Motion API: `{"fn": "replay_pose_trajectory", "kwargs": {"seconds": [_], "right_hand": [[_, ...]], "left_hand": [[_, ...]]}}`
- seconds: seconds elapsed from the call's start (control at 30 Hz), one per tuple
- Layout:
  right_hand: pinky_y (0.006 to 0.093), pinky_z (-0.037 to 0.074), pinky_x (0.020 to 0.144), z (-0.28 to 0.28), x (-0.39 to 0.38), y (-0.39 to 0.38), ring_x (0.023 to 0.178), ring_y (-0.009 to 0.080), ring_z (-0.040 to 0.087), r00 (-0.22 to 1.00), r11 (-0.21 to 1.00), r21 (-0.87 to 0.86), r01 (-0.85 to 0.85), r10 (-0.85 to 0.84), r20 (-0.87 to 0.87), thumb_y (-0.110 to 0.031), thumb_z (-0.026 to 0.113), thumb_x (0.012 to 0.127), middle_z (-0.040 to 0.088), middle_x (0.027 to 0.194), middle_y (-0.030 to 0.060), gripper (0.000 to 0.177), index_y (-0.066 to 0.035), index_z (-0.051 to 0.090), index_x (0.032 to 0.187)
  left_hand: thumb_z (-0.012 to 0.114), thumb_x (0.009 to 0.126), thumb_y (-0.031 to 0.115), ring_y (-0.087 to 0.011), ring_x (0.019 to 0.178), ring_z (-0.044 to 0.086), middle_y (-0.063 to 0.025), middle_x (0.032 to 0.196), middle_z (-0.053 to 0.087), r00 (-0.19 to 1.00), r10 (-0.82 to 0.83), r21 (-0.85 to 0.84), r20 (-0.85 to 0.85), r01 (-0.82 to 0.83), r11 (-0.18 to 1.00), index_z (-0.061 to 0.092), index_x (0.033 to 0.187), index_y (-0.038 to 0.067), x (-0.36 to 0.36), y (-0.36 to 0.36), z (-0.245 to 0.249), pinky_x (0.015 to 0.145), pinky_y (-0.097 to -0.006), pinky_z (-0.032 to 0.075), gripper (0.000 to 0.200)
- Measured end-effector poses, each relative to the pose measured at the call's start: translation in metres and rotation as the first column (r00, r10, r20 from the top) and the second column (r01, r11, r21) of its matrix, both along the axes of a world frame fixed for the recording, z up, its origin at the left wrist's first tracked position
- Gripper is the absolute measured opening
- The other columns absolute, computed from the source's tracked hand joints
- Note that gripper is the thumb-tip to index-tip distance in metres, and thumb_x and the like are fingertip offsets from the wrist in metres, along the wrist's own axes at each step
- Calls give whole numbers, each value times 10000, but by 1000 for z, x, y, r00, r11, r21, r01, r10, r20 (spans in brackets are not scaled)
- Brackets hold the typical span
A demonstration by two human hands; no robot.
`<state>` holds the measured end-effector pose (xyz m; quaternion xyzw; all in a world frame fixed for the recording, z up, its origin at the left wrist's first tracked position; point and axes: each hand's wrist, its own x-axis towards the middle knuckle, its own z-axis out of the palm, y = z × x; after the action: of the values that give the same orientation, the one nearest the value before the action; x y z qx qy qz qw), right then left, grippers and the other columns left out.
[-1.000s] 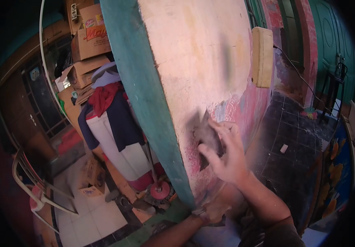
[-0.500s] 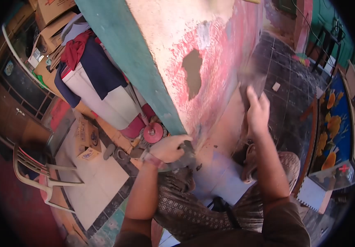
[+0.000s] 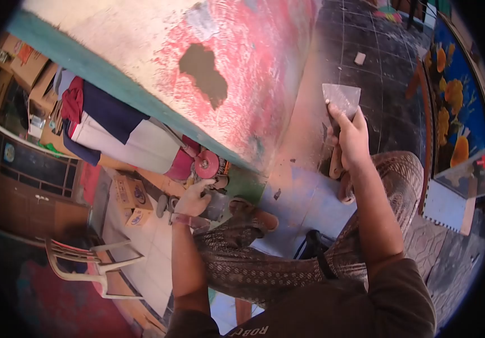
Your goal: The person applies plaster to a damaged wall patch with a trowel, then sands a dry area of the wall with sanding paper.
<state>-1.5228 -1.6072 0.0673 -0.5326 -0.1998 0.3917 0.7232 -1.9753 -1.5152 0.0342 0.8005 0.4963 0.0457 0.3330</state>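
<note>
The right hand [image 3: 352, 135] is closed around a putty knife [image 3: 343, 97], its blade angled up above the floor [image 3: 378, 96] (a small pale block [image 3: 359, 58] lies beyond). The left hand [image 3: 194, 198] is beside a grey flat piece [image 3: 215, 207]; whether its grip is clamped, I cannot tell. A grey-brown patch [image 3: 204, 72] marks the pink-and-cream wall [image 3: 248, 73].

Lettering: partly legible.
Dark shirt [image 3: 321, 307] is showing "ROB", further letters unclear, below both hands' fingers [image 3: 339, 114]; carton [image 3: 125, 191], left of left-hand fingers [image 3: 202, 185], is bearing unreadable print.
</note>
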Motion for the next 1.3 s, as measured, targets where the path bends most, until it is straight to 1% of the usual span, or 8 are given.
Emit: {"fn": "replay_pose_trajectory", "kwargs": {"seconds": [0.13,0.27,0.77,0.87,1.0,1.1,1.13,1.3], "right_hand": [[252,434,569,-8,11,-7,667,96,519,979,988,-27,155,-157,-132,-295,738,990,615,894,47,371,-48,584,1219],[262,412,564,-6,7,-10,719,107,540,958,996,-14,84,-85,-276,-265,717,1003,627,969,24,302,-63,616,1203],[299,478,652,-3,8,-18,775,138,587,956,987,15,162,-153,-249,-295,700,1003,633,989,70,378,-41,562,1246],[301,473,637,-6,2,-17,755,136,579,955,987,40,157,-141,-263,-278,704,1001,629,972,64,358,-55,565,1245],[296,460,613,-9,-7,-14,741,126,572,952,987,81,141,-113,-285,-263,700,1003,622,948,50,324,-81,574,1239],[290,454,609,-4,-13,-15,742,124,572,947,993,66,93,-68,-315,-261,696,1006,622,950,43,314,-81,575,1233],[288,450,610,-4,-15,-14,756,120,580,949,994,75,84,-57,-310,-251,690,1009,646,992,28,308,-95,588,1255],[292,450,617,-9,-25,-11,796,123,596,955,990,135,43,-2,-295,-236,670,1020,685,1083,11,318,-122,603,1309]], "left_hand": [[634,913,-6,-210,1054,666,-108,1135,711,984,159,-103,83,-150,983,608,1411,68,-24,-1,-17,956,-338,514,504],[607,919,-70,-179,1101,659,-92,1173,710,964,216,-152,155,-192,970,580,1426,13,-22,-4,-15,979,-313,503,514],[544,936,-108,-99,921,589,-25,1030,655,995,13,121,97,-25,992,586,1402,1,22,-20,52,844,-255,486,480],[581,893,-80,-165,995,666,-88,1060,700,993,102,91,64,-108,990,631,1342,9,26,-27,66,917,-316,523,461],[591,908,-67,-167,1048,678,-102,1119,715,988,112,114,110,-124,986,644,1322,16,25,-31,55,936,-318,530,426],[582,949,-87,-82,906,604,3,1025,652,975,30,121,218,-57,991,611,1375,37,16,-25,25,816,-263,509,445],[589,945,-90,-105,1028,639,-14,1120,673,991,132,-11,23,-132,991,607,1375,26,25,-31,44,918,-276,513,446],[578,940,-100,-129,1127,633,-48,1199,695,977,97,56,191,-110,992,601,1373,-3,14,-27,29,1019,-291,483,444]]}}
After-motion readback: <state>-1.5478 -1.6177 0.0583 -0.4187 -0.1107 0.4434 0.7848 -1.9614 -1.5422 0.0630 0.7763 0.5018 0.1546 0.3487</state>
